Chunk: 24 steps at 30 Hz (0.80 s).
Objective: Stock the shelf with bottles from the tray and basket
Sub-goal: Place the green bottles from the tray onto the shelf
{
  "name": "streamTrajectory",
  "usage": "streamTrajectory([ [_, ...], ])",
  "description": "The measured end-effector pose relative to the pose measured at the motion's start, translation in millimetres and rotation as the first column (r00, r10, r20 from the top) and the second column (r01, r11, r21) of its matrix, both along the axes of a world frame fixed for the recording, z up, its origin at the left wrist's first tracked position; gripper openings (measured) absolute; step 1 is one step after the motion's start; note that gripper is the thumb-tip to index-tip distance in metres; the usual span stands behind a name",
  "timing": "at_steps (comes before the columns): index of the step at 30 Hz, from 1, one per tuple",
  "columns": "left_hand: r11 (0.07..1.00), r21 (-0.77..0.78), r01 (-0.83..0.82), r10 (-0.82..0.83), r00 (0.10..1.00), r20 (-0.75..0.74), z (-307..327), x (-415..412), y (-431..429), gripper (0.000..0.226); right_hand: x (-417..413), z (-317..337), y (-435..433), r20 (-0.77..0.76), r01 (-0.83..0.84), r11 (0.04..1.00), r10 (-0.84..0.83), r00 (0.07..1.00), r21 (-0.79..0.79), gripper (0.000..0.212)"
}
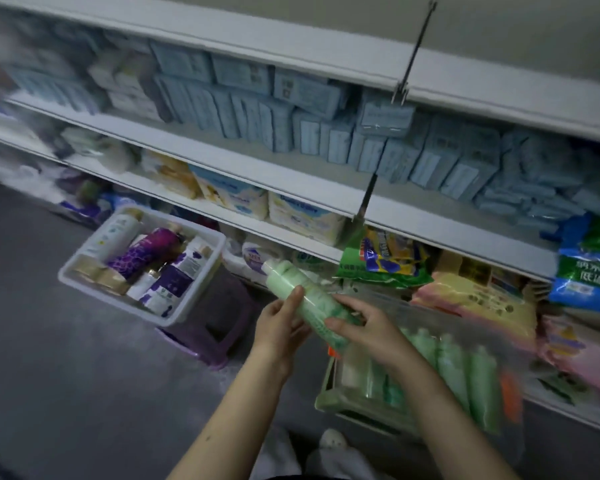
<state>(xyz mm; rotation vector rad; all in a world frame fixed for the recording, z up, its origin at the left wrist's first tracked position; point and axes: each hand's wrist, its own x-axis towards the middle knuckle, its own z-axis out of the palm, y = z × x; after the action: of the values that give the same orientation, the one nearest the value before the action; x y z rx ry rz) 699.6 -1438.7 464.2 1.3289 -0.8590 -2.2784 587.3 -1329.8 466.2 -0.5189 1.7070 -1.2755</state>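
Note:
A pale green bottle pack [302,289] lies slanted in the air in front of the lowest shelf. My left hand [281,323] grips it from below and my right hand [364,327] holds its lower end. Under my right arm stands a green basket [336,400] with several more green bottles [465,372] packed upright. To the left, a white tray [184,306] rests on a purple stool [205,341] and holds purple and white bottles [146,251] lying on their sides.
White shelves [257,168] run across the view, filled with light blue boxes [326,133], baby-product packs [302,216] and green, pink and blue bags [586,271] at the right. A grey floor [49,375] spreads to the left. My white shoes [333,445] show at the bottom.

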Motion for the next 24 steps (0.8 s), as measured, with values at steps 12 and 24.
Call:
streamTrajectory([
  [12,0.890,-0.380,-0.251,0.238,0.968,-0.082,99.3,203.1,-121.1,0.026,160.7,78.7,-175.9,0.073,-0.382,0.910,0.397,0.915,-0.163,0.026],
  [24,0.812,-0.520,-0.265,0.323,0.946,0.023,128.6,456.8,-285.0,0.027,406.1,102.4,-354.0,0.212,-0.513,0.803,0.582,0.785,-0.304,0.034],
])
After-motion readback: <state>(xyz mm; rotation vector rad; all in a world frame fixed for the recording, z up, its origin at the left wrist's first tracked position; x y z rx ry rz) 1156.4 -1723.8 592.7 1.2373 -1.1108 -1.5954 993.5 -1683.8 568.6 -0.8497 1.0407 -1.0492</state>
